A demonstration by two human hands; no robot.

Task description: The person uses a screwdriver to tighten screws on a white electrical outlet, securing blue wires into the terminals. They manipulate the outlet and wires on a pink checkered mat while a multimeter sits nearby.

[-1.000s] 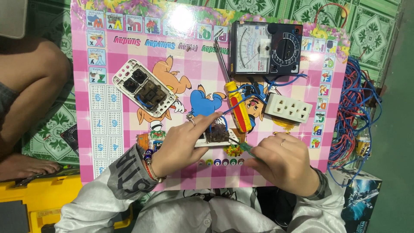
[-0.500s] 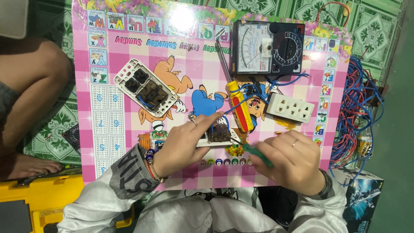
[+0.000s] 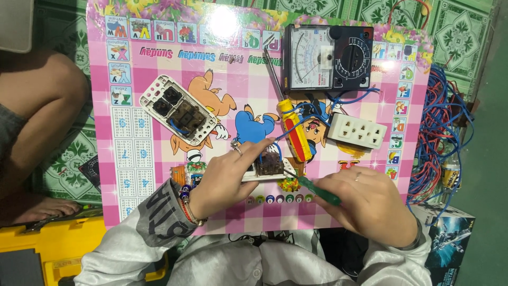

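Left hand: my fingers stay clamped on the brown switch module.
Right hand: gripping the green screwdriver, drawn slightly lower than before.

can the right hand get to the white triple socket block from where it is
Probably yes: the right hand, holding a green screwdriver, sits just below the socket block, with only bare mat between them.

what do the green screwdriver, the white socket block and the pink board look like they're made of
Green screwdriver: handle looks like translucent plastic, glossy; thin dark shaft, probably metal.
White socket block: opaque moulded plastic, smooth, with neat rows of slots.
Pink board: printed surface with a glossy coat, judging by the glare spots; the core beneath cannot be told.
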